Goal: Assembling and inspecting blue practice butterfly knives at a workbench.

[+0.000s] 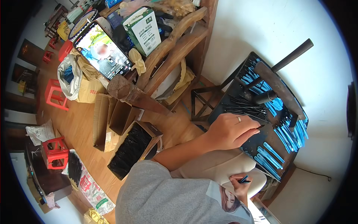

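My left hand (233,128), with a ring on one finger, reaches over a black work table (248,136). Its thumb and fingers are pinched together; a small dark tip shows beside them, too little to name. Low by my lap, my right hand (239,186) is closed around a few blue handles (244,179). Just beyond the left hand lies a heap of thin black rods (246,108). Slim blue handles with holed ends lie in a near group (267,158), a right-hand pile (291,136) and a far row (257,82).
A heavy metal bar fixture (278,87) with a long handle (292,55) rises over the table. An open carton of black strips (130,151) stands on the floor beside empty cartons (106,125). A lit phone (102,50) leans on a wooden frame (175,56). Red stools (56,151) stand left.
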A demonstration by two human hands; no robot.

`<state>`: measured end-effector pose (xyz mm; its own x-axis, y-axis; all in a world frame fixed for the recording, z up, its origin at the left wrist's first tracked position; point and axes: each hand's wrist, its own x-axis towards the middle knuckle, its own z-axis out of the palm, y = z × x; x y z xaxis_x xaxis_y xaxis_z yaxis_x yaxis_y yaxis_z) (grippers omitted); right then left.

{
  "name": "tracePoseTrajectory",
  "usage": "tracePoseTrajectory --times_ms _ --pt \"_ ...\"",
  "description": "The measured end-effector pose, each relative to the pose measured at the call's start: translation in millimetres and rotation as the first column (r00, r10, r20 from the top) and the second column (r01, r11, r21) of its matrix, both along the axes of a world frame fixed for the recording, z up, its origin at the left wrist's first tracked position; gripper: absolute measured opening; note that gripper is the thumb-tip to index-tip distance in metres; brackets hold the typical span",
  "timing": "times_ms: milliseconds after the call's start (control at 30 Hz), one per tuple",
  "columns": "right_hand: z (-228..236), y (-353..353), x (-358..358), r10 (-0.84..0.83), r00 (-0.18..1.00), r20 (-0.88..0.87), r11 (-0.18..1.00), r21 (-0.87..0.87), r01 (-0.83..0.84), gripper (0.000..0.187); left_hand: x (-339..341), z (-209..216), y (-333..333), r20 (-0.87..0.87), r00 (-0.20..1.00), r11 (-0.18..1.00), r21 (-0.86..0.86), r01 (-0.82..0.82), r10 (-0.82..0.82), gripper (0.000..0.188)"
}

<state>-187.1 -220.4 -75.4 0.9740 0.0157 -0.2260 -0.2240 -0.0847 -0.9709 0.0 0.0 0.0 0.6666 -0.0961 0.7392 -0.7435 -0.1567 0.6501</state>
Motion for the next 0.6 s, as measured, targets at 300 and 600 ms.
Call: tracePoseTrajectory --times_ms 300,600 --pt "-2.1 -3.6 2.7 -0.007 1.000 -0.018 0.998 0.059 0.008 0.011 0.2 -1.5 -2.0 0.008 1.000 1.000 -0.017 0.012 -0.012 0.016" --pt "-5.8 -3.4 6.6 0.012 1.000 0.024 0.997 0.078 -0.013 0.012 -0.1 0.7 -0.6 0.005 1.000 1.000 0.011 -0.005 0.004 0.016"
